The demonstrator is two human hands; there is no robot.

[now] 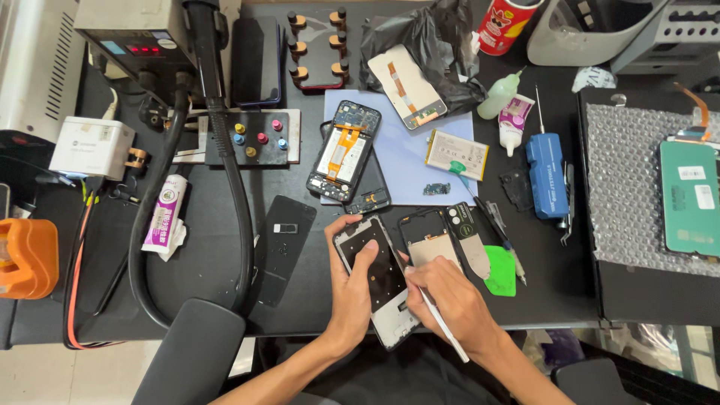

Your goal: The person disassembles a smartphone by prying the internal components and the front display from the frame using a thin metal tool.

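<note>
Head view. Your left hand [351,289] cradled a phone frame [379,279] at the near edge of the black worktable [210,262], fingers curled around its left side and the thumb laid across its dark inner face; the forearm rose from the lower left. The frame lay tilted, its top end pointing up and left. Your right hand [450,300] pinched a thin white tool [442,324] pen-fashion, the tip meeting the frame's right edge, the wrist bent and the forearm entering from the lower right. Just beside the right hand lay a second opened phone body [427,240], a metal spatula [471,247] and a green pick [500,271]. Farther back, on a pale blue mat [405,161], rested an opened phone [343,150] with an orange ribbon cable and a loose battery [456,154]. A blue electric screwdriver [546,174] lay to the right.
</note>
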